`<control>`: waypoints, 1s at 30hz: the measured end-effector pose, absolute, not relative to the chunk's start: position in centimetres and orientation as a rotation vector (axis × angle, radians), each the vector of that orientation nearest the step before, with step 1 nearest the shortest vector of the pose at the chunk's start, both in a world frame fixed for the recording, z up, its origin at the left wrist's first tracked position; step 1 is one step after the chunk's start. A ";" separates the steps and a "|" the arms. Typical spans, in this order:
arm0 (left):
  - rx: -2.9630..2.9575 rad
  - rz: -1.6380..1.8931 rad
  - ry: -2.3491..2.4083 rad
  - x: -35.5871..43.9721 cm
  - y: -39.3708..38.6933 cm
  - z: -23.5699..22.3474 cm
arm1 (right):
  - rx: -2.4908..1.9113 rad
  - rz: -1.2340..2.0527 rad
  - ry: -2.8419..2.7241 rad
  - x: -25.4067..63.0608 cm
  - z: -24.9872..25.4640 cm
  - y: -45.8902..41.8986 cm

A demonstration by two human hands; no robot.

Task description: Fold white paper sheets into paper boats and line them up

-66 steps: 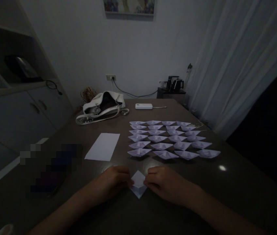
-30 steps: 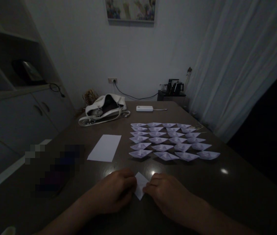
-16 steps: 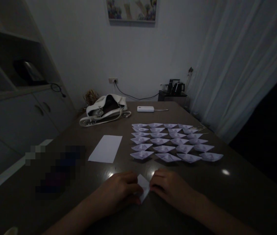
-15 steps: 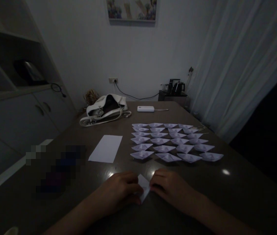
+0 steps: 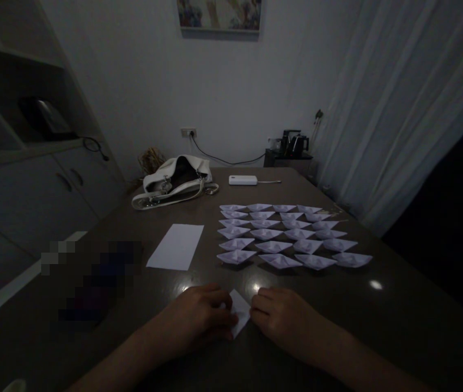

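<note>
A small piece of folded white paper (image 5: 240, 311) lies between my hands at the near part of the dark table. My left hand (image 5: 205, 313) is closed on its left side, the fingers covering that part. At the paper's right corner, my right hand (image 5: 274, 313) has its fingers curled together, pinching the edge. Beyond my hands several white paper boats (image 5: 266, 234) stand in rows. To their left a sheet of white paper (image 5: 176, 246) lies flat.
A white handbag (image 5: 178, 182) rests at the table's far left, with a white power bank (image 5: 243, 180) and short cable right of it. Black kettles (image 5: 297, 146) stand on a small cabinet behind. A blurred dark patch (image 5: 96, 283) covers something at the left.
My right hand's fingers have curled in more at the paper's right corner. The left hand stays on the paper almost unmoved, and the view has shifted slightly.
</note>
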State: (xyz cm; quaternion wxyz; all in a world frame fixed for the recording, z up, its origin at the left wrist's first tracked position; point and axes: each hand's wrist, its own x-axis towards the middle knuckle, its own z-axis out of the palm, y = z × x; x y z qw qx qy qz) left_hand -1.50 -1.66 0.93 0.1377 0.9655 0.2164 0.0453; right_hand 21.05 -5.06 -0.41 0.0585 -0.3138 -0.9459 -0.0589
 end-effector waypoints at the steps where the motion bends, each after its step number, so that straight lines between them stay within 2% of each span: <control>1: 2.810 0.130 0.631 -1.5 -1.7 1.0 | -0.984 -0.167 -2.861 20.9 -0.2 -5.3; 8: 2.855 0.073 0.628 -1.2 -2.7 1.6 | -1.176 -0.079 -2.804 20.1 -0.8 -6.9; 12: 2.848 0.082 0.607 -1.1 -2.8 1.8 | -1.189 -0.199 -2.708 20.1 -2.2 -7.9; 23: 2.772 0.162 0.581 -1.2 -2.6 1.6 | -1.313 -0.213 -2.659 19.3 -2.8 -8.3; 30: 2.678 0.199 0.597 -1.6 -2.8 1.5 | -1.527 0.050 -2.458 20.2 -1.4 -9.3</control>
